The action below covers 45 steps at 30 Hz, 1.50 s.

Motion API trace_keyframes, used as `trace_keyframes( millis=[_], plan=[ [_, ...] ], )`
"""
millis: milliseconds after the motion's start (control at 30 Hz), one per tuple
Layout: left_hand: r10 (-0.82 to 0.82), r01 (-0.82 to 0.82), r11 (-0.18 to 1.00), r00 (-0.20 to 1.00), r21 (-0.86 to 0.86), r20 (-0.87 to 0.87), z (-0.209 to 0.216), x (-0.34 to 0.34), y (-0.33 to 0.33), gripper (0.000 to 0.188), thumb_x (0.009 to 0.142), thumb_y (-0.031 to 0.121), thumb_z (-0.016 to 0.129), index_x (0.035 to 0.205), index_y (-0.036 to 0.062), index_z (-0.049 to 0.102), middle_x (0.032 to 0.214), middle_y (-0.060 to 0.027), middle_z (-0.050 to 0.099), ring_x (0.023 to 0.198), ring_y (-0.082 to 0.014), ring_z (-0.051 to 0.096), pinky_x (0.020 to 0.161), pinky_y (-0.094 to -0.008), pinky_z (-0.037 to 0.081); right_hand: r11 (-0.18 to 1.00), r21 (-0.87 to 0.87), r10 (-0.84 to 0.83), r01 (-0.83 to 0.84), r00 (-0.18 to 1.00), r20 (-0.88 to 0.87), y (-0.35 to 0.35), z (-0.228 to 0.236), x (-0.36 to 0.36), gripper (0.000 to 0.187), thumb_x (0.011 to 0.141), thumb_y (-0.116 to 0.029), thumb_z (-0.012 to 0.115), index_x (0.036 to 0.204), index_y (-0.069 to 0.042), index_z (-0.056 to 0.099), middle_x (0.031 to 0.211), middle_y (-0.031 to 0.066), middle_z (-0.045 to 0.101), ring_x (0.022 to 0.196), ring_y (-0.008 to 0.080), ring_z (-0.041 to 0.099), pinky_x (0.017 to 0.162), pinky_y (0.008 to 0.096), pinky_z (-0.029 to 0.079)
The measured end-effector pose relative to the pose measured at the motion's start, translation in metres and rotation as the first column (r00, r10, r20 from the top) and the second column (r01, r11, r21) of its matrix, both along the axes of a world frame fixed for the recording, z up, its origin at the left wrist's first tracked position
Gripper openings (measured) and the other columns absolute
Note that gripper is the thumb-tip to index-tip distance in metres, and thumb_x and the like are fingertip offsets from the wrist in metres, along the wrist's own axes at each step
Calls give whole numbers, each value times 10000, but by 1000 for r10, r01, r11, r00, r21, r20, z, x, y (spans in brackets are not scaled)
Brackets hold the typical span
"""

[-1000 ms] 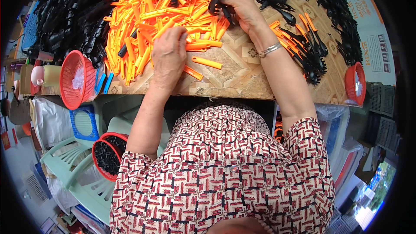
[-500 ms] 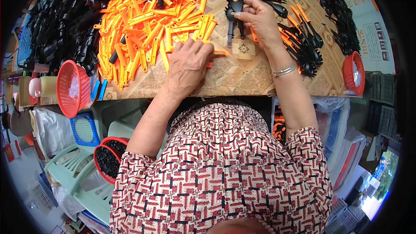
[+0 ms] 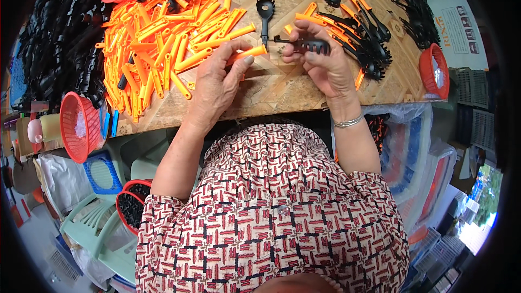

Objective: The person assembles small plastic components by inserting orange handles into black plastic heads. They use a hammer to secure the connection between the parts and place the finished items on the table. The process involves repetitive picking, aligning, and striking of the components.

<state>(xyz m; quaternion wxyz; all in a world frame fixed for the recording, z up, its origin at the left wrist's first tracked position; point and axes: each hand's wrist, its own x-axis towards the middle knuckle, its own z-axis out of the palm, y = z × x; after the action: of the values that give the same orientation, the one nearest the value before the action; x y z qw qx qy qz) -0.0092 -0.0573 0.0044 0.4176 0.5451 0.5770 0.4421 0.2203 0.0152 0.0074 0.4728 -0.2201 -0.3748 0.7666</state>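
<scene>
My left hand (image 3: pixel 217 81) is closed on an orange plastic handle (image 3: pixel 255 51), whose end points right. Facing it, my right hand (image 3: pixel 328 68) grips a black pasta server head (image 3: pixel 313 46), its toothed end to the right and its thin shank toward the handle. A small gap seems to part shank and handle. Just beyond my hands, another black pasta server head (image 3: pixel 265 10) lies on the patterned table (image 3: pixel 282 97), teeth pointing away. A big heap of loose orange handles (image 3: pixel 157 43) spreads to the left of my left hand.
Black utensils with orange handles (image 3: pixel 363 43) are piled right of my right hand. Dark heaps of black parts (image 3: pixel 59 43) line the far left. Red baskets stand at the table's left (image 3: pixel 80 125) and right (image 3: pixel 434 70) edges. Green chairs (image 3: pixel 92 222) are below left.
My left hand has lifted an orange handle off the table. My right hand has come nearer with a black pasta server head, now turned sideways. The view has shifted slightly.
</scene>
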Motion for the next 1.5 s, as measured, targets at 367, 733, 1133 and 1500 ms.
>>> trace_keyframes(
  millis=[367, 733, 1133, 1500],
  plan=[
    [15, 98, 947, 937, 306, -348, -9, -3, -2, 230, 925, 71, 763, 1136, 33, 681, 999, -76, 708, 868, -168, 705, 787, -292, 553, 993, 117, -60, 14, 916, 397, -32, -7, 6, 741, 833, 67, 732, 1511, 26, 436, 1234, 129, 646, 866, 177, 718, 865, 304, 614],
    [-52, 304, 830, 877, 469, -477, 2, -23, 2, 304, 808, 32, 792, 1099, 80, 721, 833, -72, 601, 743, -257, 597, 668, -370, 484, 970, -146, 229, -194, 931, 285, -27, -7, 6, 352, 905, 47, 671, 1255, 91, 663, 1056, 171, 753, 647, 103, 668, 562, 201, 527],
    [-115, 361, 854, 834, 375, -539, 11, -20, 1, 296, 804, -16, 783, 1085, 69, 743, 861, -59, 644, 800, -217, 635, 714, -326, 504, 959, -177, 267, -222, 918, 292, -27, -7, 8, 256, 925, 35, 685, 1176, 87, 690, 831, 118, 733, 577, 81, 631, 528, 199, 509],
    [-92, 430, 837, 719, 337, -688, 30, -1, -5, 213, 813, -26, 768, 1009, 45, 724, 827, -76, 624, 728, -236, 619, 677, -340, 499, 931, -203, 348, -304, 908, 234, -22, -7, 17, 231, 901, 73, 668, 1129, 86, 698, 869, 162, 737, 561, 100, 616, 530, 217, 503]
  ],
)
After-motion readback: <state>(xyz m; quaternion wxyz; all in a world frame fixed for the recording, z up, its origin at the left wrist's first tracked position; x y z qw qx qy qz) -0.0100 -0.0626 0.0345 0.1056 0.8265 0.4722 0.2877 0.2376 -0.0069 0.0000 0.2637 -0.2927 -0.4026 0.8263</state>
